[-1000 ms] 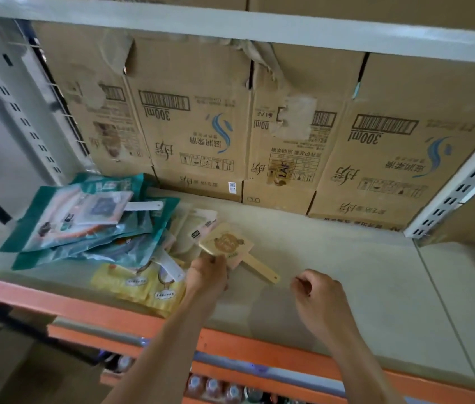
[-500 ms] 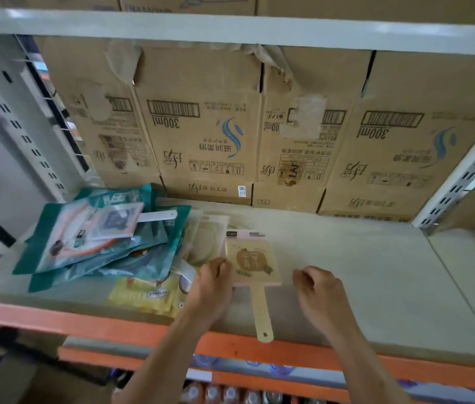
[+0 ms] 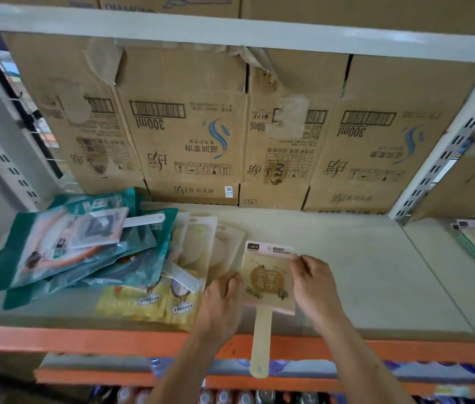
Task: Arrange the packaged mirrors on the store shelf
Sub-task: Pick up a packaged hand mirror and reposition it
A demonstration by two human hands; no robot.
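A packaged hand mirror (image 3: 267, 279) lies flat on a pale shelf (image 3: 361, 272), near its front edge. Its long axis runs front to back: the square head with its pink card label points toward the back of the shelf, and the cream handle (image 3: 261, 342) points toward the person, overhanging the orange rail (image 3: 84, 339). The left hand (image 3: 221, 304) holds the left edge of the head with bent fingers. The right hand (image 3: 315, 282) pinches the right edge near the top corner. Just left of the mirror sits a loose pile (image 3: 84, 258) of teal, yellow and cream packets, some overlapping. Upside-down cardboard boxes (image 3: 186, 141) line the back of the shelf.
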